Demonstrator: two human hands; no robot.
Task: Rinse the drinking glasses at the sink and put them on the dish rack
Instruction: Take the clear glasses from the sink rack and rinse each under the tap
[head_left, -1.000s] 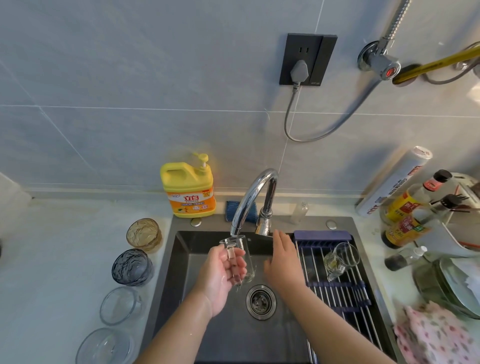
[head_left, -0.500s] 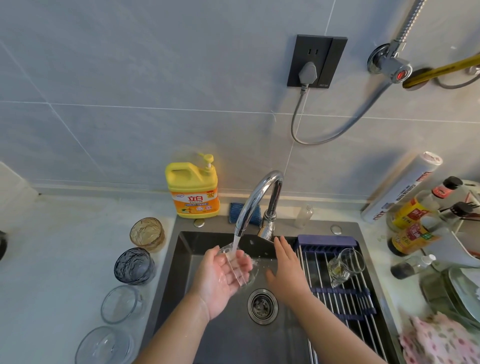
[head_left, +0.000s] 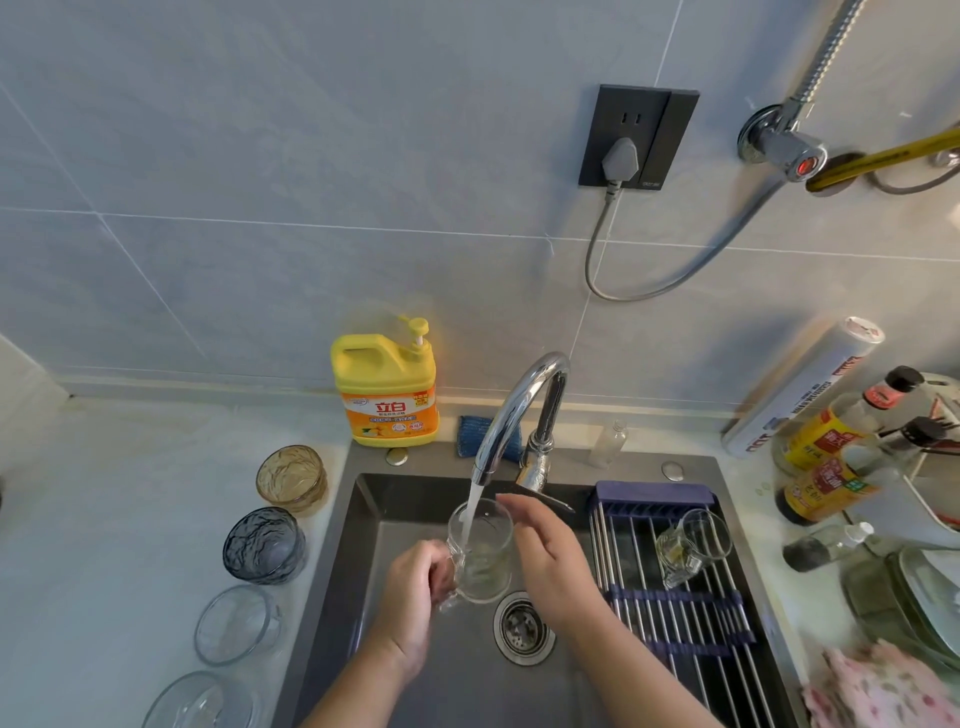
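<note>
A clear glass mug (head_left: 480, 553) stands upright under the faucet (head_left: 511, 415), and running water pours into it. My left hand (head_left: 413, 582) grips its handle over the dark sink (head_left: 374, 519). My right hand (head_left: 545, 561) is beside the mug on its right, fingers straight, near or against the rim. One clear glass (head_left: 693, 545) lies tilted on the roll-up dish rack (head_left: 675, 613) over the sink's right side. On the counter to the left stand an amber glass (head_left: 292, 479), a dark blue glass (head_left: 264, 543) and two clear glasses (head_left: 236, 623).
A yellow detergent bottle (head_left: 385, 389) and a blue sponge (head_left: 480, 434) sit behind the sink. Sauce bottles (head_left: 826, 467), a paper roll (head_left: 800, 389) and stacked dishes (head_left: 914, 597) crowd the right counter. A floral cloth (head_left: 878, 691) lies at the lower right. The drain (head_left: 522, 626) is open.
The mug was lying in my left palm under the stream; now it stands upright, held by its handle and filling. My right hand has moved up beside its rim.
</note>
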